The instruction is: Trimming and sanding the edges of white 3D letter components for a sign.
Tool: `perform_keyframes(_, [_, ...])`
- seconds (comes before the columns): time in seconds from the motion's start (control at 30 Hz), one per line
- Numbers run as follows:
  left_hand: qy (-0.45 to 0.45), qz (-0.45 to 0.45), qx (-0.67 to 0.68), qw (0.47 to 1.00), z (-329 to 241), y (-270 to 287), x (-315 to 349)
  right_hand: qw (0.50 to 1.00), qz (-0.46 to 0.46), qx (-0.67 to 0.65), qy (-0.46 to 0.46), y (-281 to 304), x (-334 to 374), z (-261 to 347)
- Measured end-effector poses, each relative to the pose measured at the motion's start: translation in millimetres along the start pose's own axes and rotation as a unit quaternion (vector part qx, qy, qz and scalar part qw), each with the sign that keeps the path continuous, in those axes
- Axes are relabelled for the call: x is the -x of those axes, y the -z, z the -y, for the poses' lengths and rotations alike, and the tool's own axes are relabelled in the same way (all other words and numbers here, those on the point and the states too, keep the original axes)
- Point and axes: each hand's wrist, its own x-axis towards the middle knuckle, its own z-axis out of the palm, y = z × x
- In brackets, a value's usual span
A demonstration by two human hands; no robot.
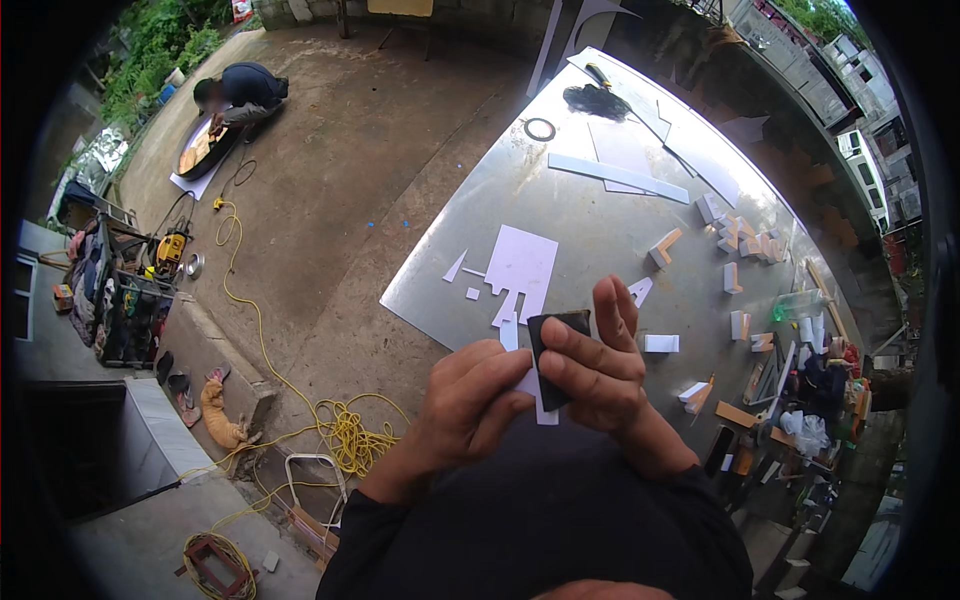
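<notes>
In front of my body, my left hand (470,400) is closed in a pinch on a thin white cut piece (546,414), whose lower end sticks out below the block. My right hand (605,365) holds a dark sanding block (552,392) flat against that piece, two fingers lying along it and two raised. The block hides most of the piece, and the right thumb is out of sight. Just beyond my hands, a white sheet with cut-outs (522,262) lies on the metal-topped table (430,270). A white letter A (640,291) rests behind my right fingers.
Several block letters with tan sides (664,247) stand along the table's right. A white strip (615,178) and tape ring (540,129) lie farther off. At left are a tangled yellow cord (352,440), an orange cat (222,415) and a crouching person (250,95).
</notes>
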Motion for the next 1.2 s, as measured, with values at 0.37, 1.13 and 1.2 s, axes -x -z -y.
perform_keyframes(0.37, [0.021,-0.036,0.050,0.998,8,-11,-5,0.999,0.014,0.046,-0.005,1,-2,-4])
perform_keyframes(1.13, [0.061,-0.034,0.078,0.995,11,-14,0,0.997,0.026,0.067,0.003,3,-7,-9])
perform_keyframes(1.2, [0.064,-0.031,0.073,0.995,11,-15,0,0.998,0.017,0.069,0.003,4,-5,-9])
